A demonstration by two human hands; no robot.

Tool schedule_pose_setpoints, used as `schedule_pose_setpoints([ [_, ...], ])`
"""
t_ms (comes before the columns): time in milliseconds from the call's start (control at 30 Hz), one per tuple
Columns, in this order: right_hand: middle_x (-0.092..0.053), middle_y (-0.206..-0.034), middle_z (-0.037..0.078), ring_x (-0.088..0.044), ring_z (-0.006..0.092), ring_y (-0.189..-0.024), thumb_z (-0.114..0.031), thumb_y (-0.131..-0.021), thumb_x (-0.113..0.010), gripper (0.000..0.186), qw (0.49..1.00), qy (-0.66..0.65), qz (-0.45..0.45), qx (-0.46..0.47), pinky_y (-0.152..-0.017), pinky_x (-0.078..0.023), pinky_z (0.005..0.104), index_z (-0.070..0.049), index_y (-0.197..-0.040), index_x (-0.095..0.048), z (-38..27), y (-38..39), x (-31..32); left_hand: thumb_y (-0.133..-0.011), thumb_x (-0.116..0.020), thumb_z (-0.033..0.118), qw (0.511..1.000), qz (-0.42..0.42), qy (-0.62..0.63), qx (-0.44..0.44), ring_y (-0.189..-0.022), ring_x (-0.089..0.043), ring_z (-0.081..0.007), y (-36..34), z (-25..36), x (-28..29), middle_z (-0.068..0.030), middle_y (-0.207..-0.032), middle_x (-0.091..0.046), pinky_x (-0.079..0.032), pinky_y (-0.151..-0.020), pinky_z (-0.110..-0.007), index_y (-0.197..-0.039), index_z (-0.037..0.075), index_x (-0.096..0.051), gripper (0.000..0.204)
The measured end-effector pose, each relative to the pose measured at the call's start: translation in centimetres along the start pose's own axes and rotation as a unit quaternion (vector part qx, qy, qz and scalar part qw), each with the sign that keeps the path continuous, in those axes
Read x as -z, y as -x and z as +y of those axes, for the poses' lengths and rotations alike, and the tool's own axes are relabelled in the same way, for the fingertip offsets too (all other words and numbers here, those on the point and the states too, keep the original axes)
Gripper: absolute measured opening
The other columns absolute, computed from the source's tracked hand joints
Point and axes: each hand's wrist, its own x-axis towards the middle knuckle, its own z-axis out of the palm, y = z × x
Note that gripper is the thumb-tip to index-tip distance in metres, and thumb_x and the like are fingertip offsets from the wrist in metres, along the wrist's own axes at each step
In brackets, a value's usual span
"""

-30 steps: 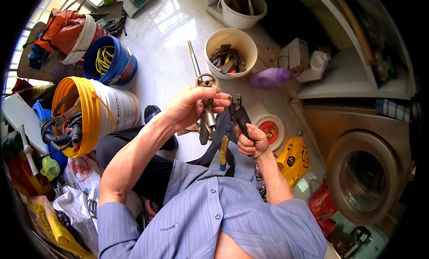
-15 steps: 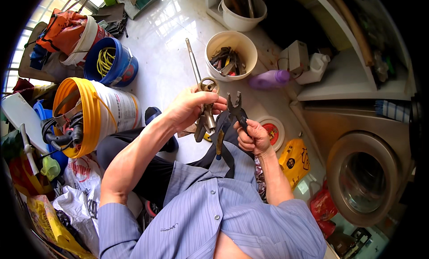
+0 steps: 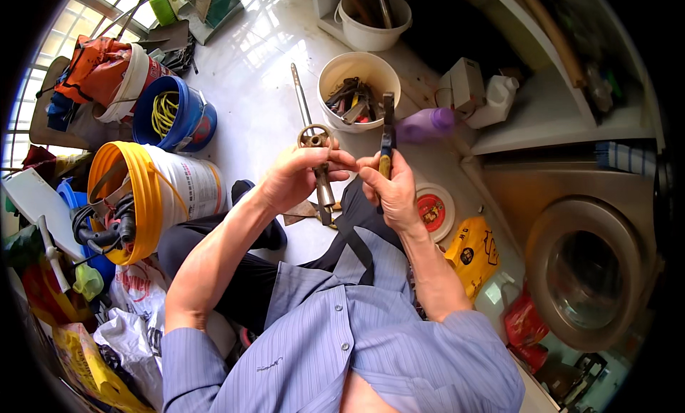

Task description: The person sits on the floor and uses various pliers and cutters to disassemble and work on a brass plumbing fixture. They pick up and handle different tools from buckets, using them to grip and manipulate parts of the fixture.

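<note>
My left hand [image 3: 291, 176] is closed on a brownish metal fitting [image 3: 325, 190] with a ring at its top and a tube pointing down. Beyond the ring a long shiny metal rod [image 3: 300, 92] extends away; whether it joins the fitting I cannot tell. In my right hand [image 3: 394, 190] is a pair of dark-jawed pliers [image 3: 388, 128] with blue and yellow handles, held upright, jaws seen edge-on. The fingertips of both hands nearly meet. Just past them stands a white bucket [image 3: 339, 119] holding several hand tools.
On the left, a yellow-rimmed bucket [image 3: 100, 156] holds a corded power tool; a blue bucket [image 3: 203, 124] contains yellow cord. A purple bottle [image 3: 426, 125] lies right of the tool bucket. A front-loading washing machine [image 3: 514, 199] and a round white lid [image 3: 445, 212] are at right.
My right hand has risen and come closer to the left, turning the pliers from flat-on to edge-on. The left hand with the fitting has shifted slightly leftward.
</note>
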Motion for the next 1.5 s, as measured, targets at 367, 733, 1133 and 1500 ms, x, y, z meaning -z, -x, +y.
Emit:
schedule_pose_setpoints([
  [367, -0.06, -0.069, 0.004, -0.054, 0.0118, -0.058, -0.014, -0.097, -0.069, 0.017, 0.943, 0.322, 0.056, 0.066, -0.054, -0.043, 0.0292, 0.001, -0.097, -0.06, 1.7, 0.3, 1.7, -0.088, -0.069, 0.022, 1.0, 0.005, 0.019, 0.0, -0.139, -0.05, -0.0359, -0.1, 0.0, -0.6, -0.0245, -0.151, -0.049, -0.048, -0.111, -0.047, -0.139, 0.004, -0.055, 0.056],
  [733, -0.066, -0.078, 0.015, -0.065, 0.0286, -0.068, -0.014, -0.096, -0.068, 0.023, 0.889, 0.424, 0.007, 0.174, -0.063, -0.05, 0.0364, 0.003, -0.111, -0.065, -1.6, 3.4, 1.2, -0.076, -0.075, 0.0, 0.988, 0.038, -0.151, -0.019, -0.116, -0.065, -0.0243, 0.1, 0.3, -2.0, -0.0137, -0.148, -0.051, -0.052, -0.096, -0.034, -0.145, 0.004, -0.043, 0.076],
  [1133, -0.065, -0.079, 0.011, -0.059, 0.0292, -0.068, -0.003, -0.075, -0.081, 0.042, 0.708, 0.616, 0.066, 0.338, -0.063, -0.049, 0.0394, 0.001, -0.115, -0.069, -2.8, 5.1, 1.9, -0.074, -0.082, 0.001, 0.973, 0.097, -0.198, -0.067, -0.111, -0.066, -0.0206, 0.7, 0.0, -2.9, -0.0139, -0.139, -0.057, -0.055, -0.094, -0.034, -0.139, 0.004, -0.045, 0.074],
  [1500, -0.067, -0.087, 0.0, -0.058, 0.0212, -0.075, -0.011, -0.076, -0.083, 0.046, 0.595, 0.688, 0.075, 0.409, -0.068, -0.051, 0.034, -0.007, -0.121, -0.072, -4.1, 4.4, 2.9, -0.076, -0.083, 0.005, 0.953, 0.176, -0.24, -0.067, -0.098, -0.065, -0.0151, 0.9, -0.1, -2.8, -0.0113, -0.119, -0.064, -0.055, -0.088, -0.03, -0.135, -0.001, -0.047, 0.069],
])
